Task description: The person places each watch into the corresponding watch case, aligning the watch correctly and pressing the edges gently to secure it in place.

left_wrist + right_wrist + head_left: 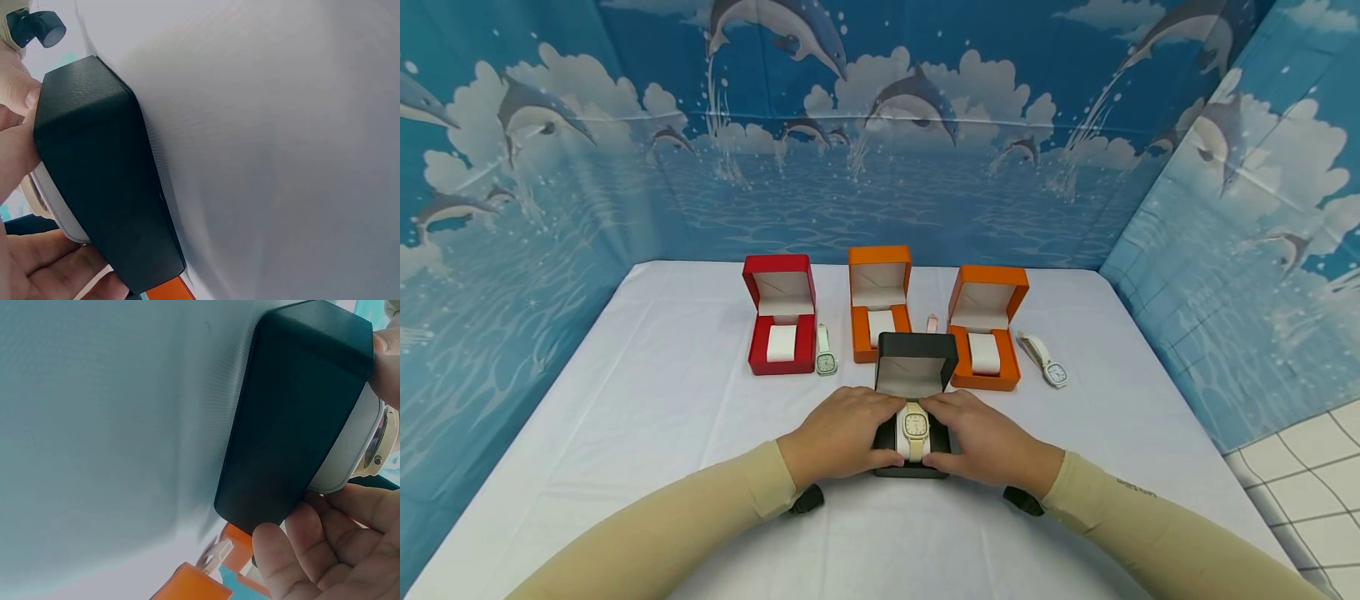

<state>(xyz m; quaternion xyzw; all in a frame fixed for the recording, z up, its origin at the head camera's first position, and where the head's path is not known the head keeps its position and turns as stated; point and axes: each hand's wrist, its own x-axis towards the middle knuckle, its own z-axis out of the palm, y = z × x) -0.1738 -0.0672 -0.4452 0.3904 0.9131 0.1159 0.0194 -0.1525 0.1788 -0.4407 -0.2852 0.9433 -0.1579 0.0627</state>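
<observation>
A dark green-black watch box (912,472) stands with its lid raised on the white cloth. In it sits a white cushion (350,447) wearing a yellow-strapped wristwatch (915,426) with its dial up. From the left side, my left hand (850,432) holds the cushion between thumb at the near end and fingers at the far end. My right hand (988,437) mirrors that grip on the right side. Both wrist views show the cushion rising above the box wall (106,181). The cushion's underside is hidden by the box.
Behind stand a red box (760,354) and two orange boxes (861,333) (1009,367), lids up, each with a white cushion. A pale green watch (826,362) and a white-strapped watch (1054,373) lie beside them. A pink strap (932,323) shows partly behind the dark lid.
</observation>
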